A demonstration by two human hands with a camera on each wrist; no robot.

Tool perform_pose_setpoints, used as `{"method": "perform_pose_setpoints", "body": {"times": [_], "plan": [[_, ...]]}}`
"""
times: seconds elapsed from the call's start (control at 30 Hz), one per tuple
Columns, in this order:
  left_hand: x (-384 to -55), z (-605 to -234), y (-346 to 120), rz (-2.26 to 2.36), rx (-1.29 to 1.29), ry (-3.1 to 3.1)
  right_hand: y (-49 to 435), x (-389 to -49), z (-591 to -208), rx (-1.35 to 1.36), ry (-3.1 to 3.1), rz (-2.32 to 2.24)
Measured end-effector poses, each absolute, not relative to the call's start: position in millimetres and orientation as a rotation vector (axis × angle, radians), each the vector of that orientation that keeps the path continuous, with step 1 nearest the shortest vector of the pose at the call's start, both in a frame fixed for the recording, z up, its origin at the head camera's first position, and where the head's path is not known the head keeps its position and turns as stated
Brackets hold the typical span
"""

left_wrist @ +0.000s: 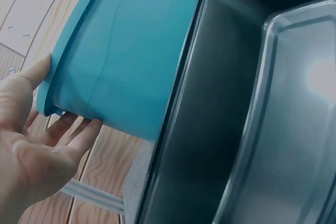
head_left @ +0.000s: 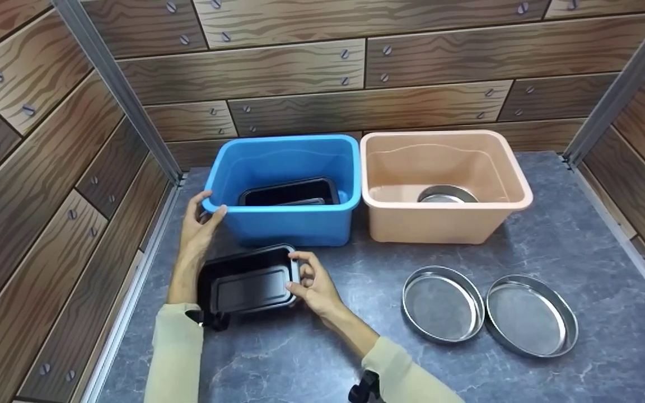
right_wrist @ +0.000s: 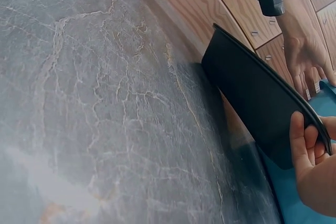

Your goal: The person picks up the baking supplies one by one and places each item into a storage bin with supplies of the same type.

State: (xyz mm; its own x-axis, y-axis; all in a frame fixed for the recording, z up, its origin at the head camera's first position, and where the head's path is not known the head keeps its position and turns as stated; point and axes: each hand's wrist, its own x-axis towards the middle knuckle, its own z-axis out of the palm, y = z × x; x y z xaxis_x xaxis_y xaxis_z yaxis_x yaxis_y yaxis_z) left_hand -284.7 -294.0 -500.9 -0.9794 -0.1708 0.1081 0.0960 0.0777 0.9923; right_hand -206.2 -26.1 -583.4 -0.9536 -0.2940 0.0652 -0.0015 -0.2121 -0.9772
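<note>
My left hand [head_left: 192,238] grips the rim of a blue plastic bin [head_left: 289,228] at its front left corner. In the left wrist view the thumb lies on the rim and the fingers [left_wrist: 86,137] reach beneath it. A black rectangular loaf pan [head_left: 252,288] is pinched at its right end by my right hand [head_left: 318,288]. The pan hangs tilted in front of the blue bin, and its underside [right_wrist: 252,95] shows above the tabletop in the right wrist view. Inside the blue bin lies another black rectangular pan [head_left: 294,190], partly hidden by the front wall.
Beside the blue bin stands a peach plastic bin [head_left: 429,224] with a round metal pan [head_left: 447,196] inside. Two round metal pans [head_left: 443,308] lie side by side on the grey marbled tabletop [head_left: 300,358] at the right. Wood-patterned walls [head_left: 294,64] enclose the back and sides.
</note>
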Motion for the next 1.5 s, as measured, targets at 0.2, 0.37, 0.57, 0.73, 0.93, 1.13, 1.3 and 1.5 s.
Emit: {"method": "perform_pose_setpoints", "body": {"times": [0.2, 0.37, 0.57, 0.73, 0.93, 1.13, 1.3, 1.5], "plan": [[-283.4, -506.0, -295.7, -1.986, 0.088, -2.151, -24.4, -202.4, -581.4, -0.305, 1.757, -2.35], [-283.2, -508.0, -294.5, -2.021, 0.101, -2.12, -20.0, -201.0, -574.7, -0.31, 1.726, -2.394], [-280.0, -504.3, -293.7, -2.063, 0.108, -2.111, -12.6, -200.3, -567.2, -0.299, 1.665, -2.432], [-282.9, -507.6, -295.7, -2.081, 0.123, -2.124, -7.4, -198.6, -563.9, -0.293, 1.627, -2.454], [-286.0, -506.3, -294.5, -2.128, 0.133, -2.076, 0.7, -196.3, -556.9, -0.283, 1.639, -2.475], [-287.1, -503.9, -292.6, -2.08, 0.122, -2.065, 11.2, -194.2, -549.4, -0.272, 1.652, -2.496], [-287.2, -502.0, -291.6, -2.073, 0.099, -2.062, 20.2, -192.5, -543.9, -0.263, 1.658, -2.507], [-288.6, -502.3, -291.7, -2.045, 0.088, -2.077, 30.7, -189.8, -535.8, -0.266, 1.652, -2.514]]}}
